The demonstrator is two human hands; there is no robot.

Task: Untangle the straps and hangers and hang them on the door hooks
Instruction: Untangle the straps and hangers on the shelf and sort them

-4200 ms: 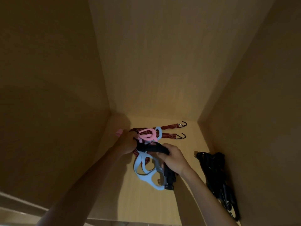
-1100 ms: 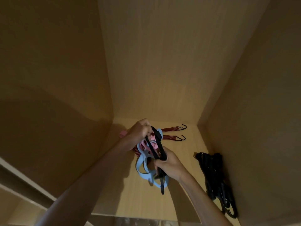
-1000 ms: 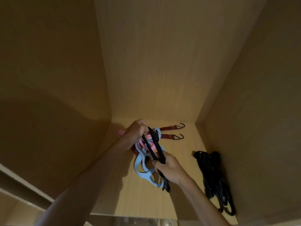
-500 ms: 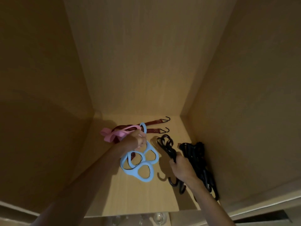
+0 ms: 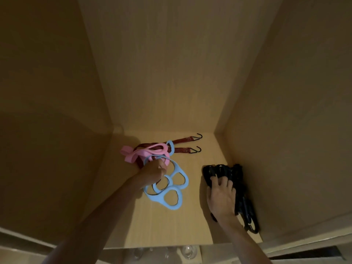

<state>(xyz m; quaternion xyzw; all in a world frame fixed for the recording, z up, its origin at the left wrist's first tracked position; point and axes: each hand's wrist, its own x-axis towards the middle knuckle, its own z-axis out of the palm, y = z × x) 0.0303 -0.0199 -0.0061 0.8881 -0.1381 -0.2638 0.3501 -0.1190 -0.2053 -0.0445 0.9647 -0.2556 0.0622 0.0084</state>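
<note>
While nothing hangs on a door hook yet, and no hooks are in view, the untangling is partly done. The black straps (image 5: 226,173) sit bunched against the right wall (image 5: 285,149) of the cupboard, well apart from the rest. Still knotted: blue hangers (image 5: 172,201), pink strap (image 5: 136,153) and red straps (image 5: 182,141), heaped together on the cupboard floor (image 5: 171,231) near the back left corner.

The left hand (image 5: 152,173) curls its fingers round a ring of the blue hangers. The right hand (image 5: 222,197) lies on the black straps with fingers spread fairly straight, pressing rather than gripping.

Versus half a second ago, the right hand no longer holds a black strap out in mid-floor; that strap is now with the black bunch. A second ago it was still threaded through the blue hangers. What is left, by my reading: separate blue, pink and red, then hang everything.
</note>
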